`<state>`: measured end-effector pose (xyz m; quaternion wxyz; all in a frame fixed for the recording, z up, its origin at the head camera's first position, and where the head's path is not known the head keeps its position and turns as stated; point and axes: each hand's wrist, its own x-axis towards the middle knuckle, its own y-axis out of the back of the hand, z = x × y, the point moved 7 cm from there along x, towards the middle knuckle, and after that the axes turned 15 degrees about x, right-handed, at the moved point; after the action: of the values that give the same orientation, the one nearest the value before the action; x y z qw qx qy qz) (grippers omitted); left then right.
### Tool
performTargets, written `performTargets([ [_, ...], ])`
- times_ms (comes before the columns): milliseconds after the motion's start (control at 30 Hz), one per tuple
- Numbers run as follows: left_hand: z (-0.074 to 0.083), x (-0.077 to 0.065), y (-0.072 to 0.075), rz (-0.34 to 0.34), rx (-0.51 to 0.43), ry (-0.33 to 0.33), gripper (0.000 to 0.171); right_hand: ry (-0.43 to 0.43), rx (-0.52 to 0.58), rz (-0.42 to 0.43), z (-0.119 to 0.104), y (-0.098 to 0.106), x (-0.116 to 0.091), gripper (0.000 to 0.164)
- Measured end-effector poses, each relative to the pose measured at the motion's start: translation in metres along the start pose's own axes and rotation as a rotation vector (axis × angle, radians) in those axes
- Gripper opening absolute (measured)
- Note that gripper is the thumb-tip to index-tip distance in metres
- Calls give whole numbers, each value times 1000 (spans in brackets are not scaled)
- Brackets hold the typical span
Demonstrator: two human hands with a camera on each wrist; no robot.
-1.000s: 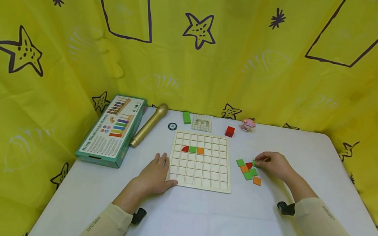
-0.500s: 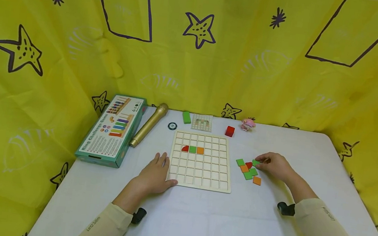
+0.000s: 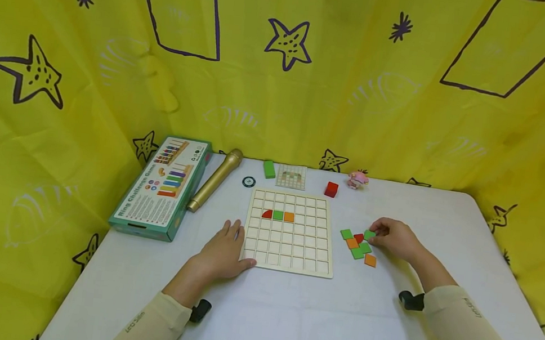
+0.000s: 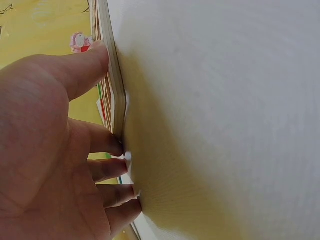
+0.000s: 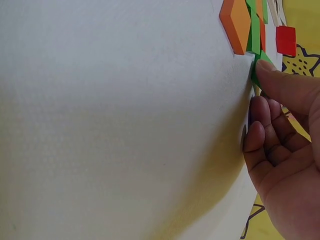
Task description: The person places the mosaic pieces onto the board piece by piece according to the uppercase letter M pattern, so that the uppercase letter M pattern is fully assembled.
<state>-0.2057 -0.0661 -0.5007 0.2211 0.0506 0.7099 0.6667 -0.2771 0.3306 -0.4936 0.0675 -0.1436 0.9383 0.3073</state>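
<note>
Left of centre, low in the frame, I saw the left hand (image 3: 222, 250) beside the board (image 3: 289, 238), fingers extended, thumb on its lower-left corner. Farther up, right of centre, the right hand (image 3: 395, 239) pinched a green tile (image 3: 369, 235) at the top of the loose tiles (image 3: 357, 253). I judged a light edge lift safest, since dragging could disturb its neighbours. Beyond the board lay a gridded card (image 3: 291, 177).

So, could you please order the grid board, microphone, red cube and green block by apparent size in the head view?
Largest: grid board
Next: microphone
Smallest: red cube and green block, too alike to rank
</note>
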Motion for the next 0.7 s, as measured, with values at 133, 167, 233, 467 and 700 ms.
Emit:
performTargets([
  [133, 0, 0, 0, -2, -2, 3, 91, -4, 2, 6, -1, 0, -1, 23],
  [167, 0, 0, 0, -3, -4, 4, 91, -7, 4, 8, -1, 1, -1, 22],
  [233, 0, 0, 0, -6, -3, 5, 91, -11, 11, 19, 0, 1, 0, 21],
  [467, 0, 1, -1, -8, 16, -4, 90, -17, 26, 33, 5, 3, 2, 21],
  [700, 1, -1, 2, -4, -4, -3, 89, 11, 29, 65, -4, 10, 1, 18],
])
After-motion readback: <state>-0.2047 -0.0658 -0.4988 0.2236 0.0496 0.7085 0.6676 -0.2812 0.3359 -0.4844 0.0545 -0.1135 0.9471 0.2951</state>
